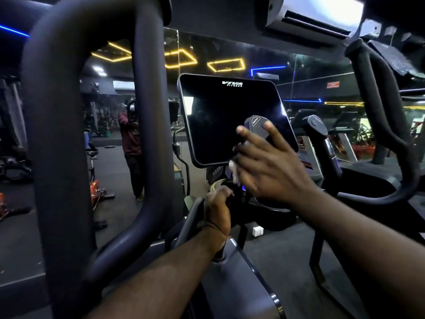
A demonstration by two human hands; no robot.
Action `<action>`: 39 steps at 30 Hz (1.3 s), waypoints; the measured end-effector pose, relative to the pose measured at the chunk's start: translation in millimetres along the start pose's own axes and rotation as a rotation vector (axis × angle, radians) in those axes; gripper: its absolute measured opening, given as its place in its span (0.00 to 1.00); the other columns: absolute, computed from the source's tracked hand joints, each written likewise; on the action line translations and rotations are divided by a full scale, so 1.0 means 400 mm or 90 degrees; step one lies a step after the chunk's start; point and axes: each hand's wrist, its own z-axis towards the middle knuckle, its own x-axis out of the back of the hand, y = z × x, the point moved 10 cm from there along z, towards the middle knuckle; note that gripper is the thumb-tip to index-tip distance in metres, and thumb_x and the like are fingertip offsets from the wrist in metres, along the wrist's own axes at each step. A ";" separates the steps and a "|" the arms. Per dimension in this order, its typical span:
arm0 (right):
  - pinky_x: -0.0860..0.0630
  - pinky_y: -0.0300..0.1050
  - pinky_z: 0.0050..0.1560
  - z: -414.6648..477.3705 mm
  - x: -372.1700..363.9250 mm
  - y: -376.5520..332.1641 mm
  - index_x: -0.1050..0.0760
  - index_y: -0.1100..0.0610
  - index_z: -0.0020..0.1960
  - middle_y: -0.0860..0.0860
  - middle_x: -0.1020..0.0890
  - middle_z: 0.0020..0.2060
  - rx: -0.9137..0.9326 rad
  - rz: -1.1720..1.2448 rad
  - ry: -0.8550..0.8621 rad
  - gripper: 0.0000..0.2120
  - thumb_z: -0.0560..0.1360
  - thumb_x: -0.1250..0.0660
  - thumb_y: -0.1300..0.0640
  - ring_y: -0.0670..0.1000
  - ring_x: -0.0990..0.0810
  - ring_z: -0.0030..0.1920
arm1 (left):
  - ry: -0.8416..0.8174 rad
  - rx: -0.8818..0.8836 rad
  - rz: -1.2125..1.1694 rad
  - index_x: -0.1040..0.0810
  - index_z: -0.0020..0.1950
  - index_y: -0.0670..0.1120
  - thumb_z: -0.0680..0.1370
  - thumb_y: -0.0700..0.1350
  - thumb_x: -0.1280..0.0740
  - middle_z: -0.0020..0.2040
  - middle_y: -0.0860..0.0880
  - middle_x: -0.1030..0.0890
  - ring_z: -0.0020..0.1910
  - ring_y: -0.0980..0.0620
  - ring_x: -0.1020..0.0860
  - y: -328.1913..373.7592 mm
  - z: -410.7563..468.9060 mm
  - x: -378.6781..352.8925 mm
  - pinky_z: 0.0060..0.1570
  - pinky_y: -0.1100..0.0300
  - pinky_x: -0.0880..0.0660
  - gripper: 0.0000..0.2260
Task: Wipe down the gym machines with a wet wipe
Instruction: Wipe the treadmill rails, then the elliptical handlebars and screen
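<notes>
Wet wipe (pixel 233 168), white, crumpled, one item: lay bunched under the palm of the right hand (pixel 271 163), pressed against the short grip (pixel 258 125) that stood just in front of the lower right corner of the screen (pixel 226 118). Right hand: fingers loosely wrapped round that grip from the near side, two fingertips showing beside its flat cap, the wipe showing only at the thumb edge. Left hand (pixel 217 204): lower and nearer the body, closed in a fist round a curved bar (pixel 189 218); something pale stood out above the fist, and what it was could not be told. Grip: long axis roughly upright, leaning a little away from the person, cap at top, stem running down behind the right palm. Judgement: the coming stroke likely turned on that axis, the wipe travelling down or round the stem, and the right hand, already on it, was the one placed to do it. Second grip (pixel 318 128), matching, stood apart to the right, also on the right hand's side. Large loop handle (pixel 69 116), near left, lay on the left hand's side, not touched.
</notes>
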 end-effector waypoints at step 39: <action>0.23 0.66 0.66 -0.056 -0.209 0.097 0.21 0.62 0.63 0.56 0.15 0.47 -0.813 1.100 0.069 0.26 0.86 0.43 0.41 0.56 0.15 0.51 | -0.006 -0.016 0.144 0.21 0.30 0.50 0.71 0.44 0.35 0.31 0.48 0.25 0.34 0.47 0.30 0.065 -0.033 0.004 0.36 0.53 0.33 0.10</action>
